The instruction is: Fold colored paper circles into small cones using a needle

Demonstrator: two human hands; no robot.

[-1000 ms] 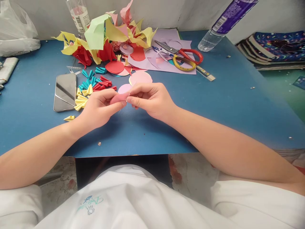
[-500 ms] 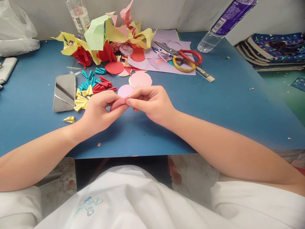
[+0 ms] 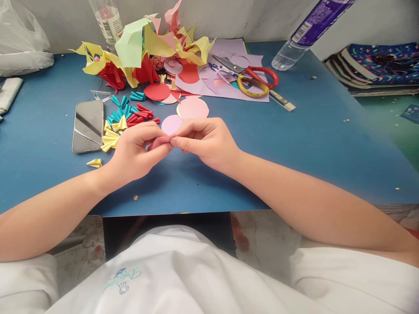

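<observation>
A small piece of pink paper (image 3: 159, 141), curled over, is pinched between my two hands above the near part of the table. My left hand (image 3: 137, 148) grips its left side between thumb and fingers. At its right end, the thumb and forefinger of my right hand (image 3: 209, 141) press together on it. Just beyond my fingers lie a lilac paper circle (image 3: 170, 124) and a pale pink paper circle (image 3: 194, 108). Left of these are rolled paper cones in teal (image 3: 120, 114), red (image 3: 142, 115) and yellow (image 3: 110, 140); my left hand partly covers the yellow ones.
A phone (image 3: 88, 126) lies left of the cones. Crumpled paper scraps (image 3: 144, 52) heap at the back, beside scissors (image 3: 245, 72) on a lilac sheet (image 3: 235, 93) and a utility knife (image 3: 282, 101). A purple-labelled bottle (image 3: 307, 32) stands back right, near stacked books (image 3: 356, 72).
The pink paper looks more tightly curled between my fingers. Both hands have shifted very slightly to the left. The things on the table stay where they were.
</observation>
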